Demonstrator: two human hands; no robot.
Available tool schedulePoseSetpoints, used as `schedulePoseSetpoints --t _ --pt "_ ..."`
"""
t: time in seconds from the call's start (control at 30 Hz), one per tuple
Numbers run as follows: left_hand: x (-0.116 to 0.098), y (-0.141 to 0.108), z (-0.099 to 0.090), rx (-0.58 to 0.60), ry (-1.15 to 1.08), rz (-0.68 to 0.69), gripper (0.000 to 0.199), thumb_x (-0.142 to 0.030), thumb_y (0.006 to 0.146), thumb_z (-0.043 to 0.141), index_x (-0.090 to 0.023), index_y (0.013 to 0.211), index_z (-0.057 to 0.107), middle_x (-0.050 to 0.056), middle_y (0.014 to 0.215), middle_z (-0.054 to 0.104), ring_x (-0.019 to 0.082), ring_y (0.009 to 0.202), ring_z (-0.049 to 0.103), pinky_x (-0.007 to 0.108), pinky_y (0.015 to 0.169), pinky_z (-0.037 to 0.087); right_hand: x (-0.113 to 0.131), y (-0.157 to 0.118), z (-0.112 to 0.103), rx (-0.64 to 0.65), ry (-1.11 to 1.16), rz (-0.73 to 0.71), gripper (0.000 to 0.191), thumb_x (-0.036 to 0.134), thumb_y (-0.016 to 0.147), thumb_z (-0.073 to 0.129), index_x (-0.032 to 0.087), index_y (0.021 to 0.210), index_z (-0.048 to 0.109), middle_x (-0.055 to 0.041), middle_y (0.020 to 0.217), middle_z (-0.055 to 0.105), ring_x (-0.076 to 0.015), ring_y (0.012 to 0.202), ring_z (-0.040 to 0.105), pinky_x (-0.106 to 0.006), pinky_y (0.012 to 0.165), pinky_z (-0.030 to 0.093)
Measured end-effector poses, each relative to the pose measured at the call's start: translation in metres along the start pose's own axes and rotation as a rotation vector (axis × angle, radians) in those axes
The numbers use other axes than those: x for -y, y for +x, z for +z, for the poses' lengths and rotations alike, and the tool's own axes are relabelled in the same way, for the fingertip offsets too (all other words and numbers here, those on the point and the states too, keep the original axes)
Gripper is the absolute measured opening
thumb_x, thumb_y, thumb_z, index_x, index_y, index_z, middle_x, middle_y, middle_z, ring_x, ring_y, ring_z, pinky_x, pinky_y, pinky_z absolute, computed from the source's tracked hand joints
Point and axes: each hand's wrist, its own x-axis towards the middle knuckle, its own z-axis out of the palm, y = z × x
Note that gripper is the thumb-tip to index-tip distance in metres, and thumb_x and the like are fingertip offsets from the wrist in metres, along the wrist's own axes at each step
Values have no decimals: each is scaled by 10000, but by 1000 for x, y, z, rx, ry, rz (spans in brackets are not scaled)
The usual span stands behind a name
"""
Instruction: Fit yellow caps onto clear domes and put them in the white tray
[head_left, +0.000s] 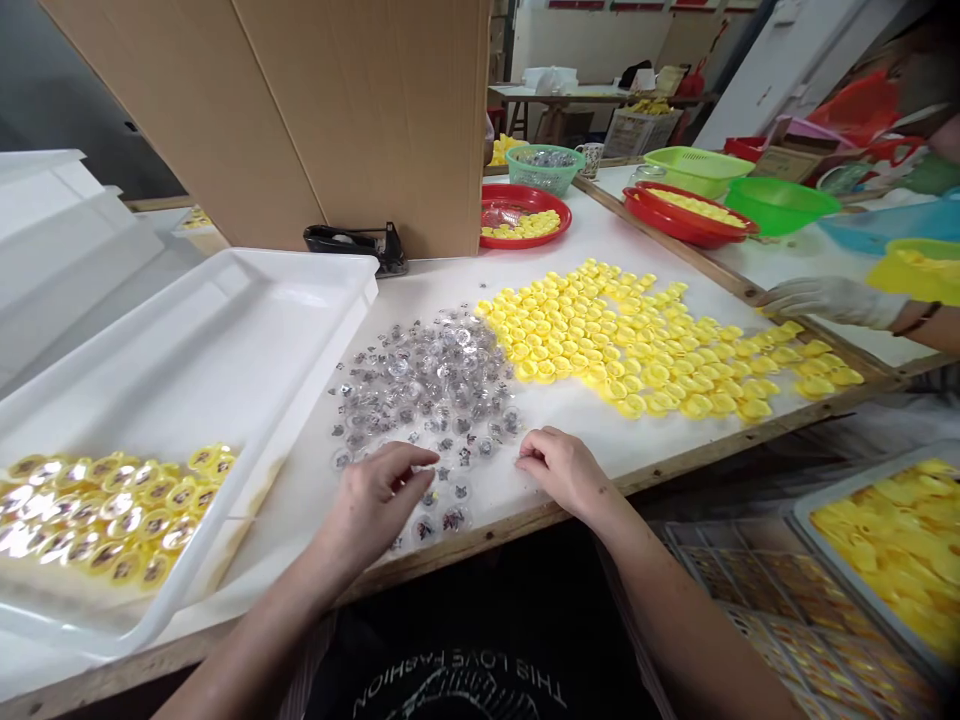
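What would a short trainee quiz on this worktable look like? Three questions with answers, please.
1. True or false: the left hand is nearer the white tray than the right hand is.
2. What lies between the white tray and the spread of yellow pieces? A) a blue tray B) clear pieces C) a green bowl
3. Fill in: at the right edge, another person's hand wears a ____.

Key: 1. True; 2. B; 3. glove

Light is soft; white glare speckles the clear round plastic pieces (450,375) and glossy yellow-rimmed discs (124,525); right-hand corners look dark, blurred.
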Motion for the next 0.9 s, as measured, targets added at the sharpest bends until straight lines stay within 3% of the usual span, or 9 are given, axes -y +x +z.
schedulePoseSetpoints --t 0.17,0.23,0.3,0.43,0.53,0.63,0.77,0.9 --pt "-17 12 39 207 -274 -256 268 -361 832 539 -220 1025 662 23 814 694 158 682 628 257 607 504 18 -11 -12 -44 164 -75 89 188 808 602 209 723 587 20 715 578 -123 670 558 -241 629 438" --pt "-26 24 48 244 -309 -281 282 -367 829 536 -211 1030 658 17 783 688 158 670 625 257 599 503 21 -17 -17 -122 234 -95 92 193 805 594 205 714 586 10 722 578 -129 670 561 -247 613 443" --pt "-36 42 56 242 -238 -207 245 -338 822 538 -209 984 670 13 766 685 163 689 628 264 633 502 16 -23 -22 -219 312 -62 103 197 793 590 200 692 571 -4 739 592 -136 666 580 -256 600 460" --pt "-64 83 79 253 -38 73 166 -246 794 562 -203 894 687 16 828 692 167 753 631 278 739 493 -17 -40 -40 -357 537 178 137 278 787 613 199 707 536 -15 751 635 -158 648 649 -270 582 515" --pt "-88 111 114 293 91 261 225 -215 785 585 -190 989 677 37 887 670 166 773 623 283 775 494 -46 -59 -58 -471 673 300 206 360 759 668 200 822 556 6 708 622 -165 621 656 -274 557 532" --pt "-111 135 154 286 277 418 364 -248 793 610 -203 1155 618 73 999 620 210 900 604 319 821 492 -68 -78 -74 -572 646 360 265 405 759 675 188 897 610 -7 721 639 -145 580 625 -251 501 503" --pt "-134 161 194 275 411 513 386 -263 774 641 -210 1156 615 118 1075 546 286 1010 540 400 843 480 -84 -93 -86 -630 603 390 299 435 795 633 174 941 650 -13 651 637 -140 558 593 -251 494 484" --pt "-141 169 207 299 492 593 183 -206 791 597 -186 957 671 119 1067 536 280 990 521 391 809 478 -90 -98 -89 -626 613 404 307 432 827 596 171 975 656 -8 611 628 -140 565 590 -247 514 486"
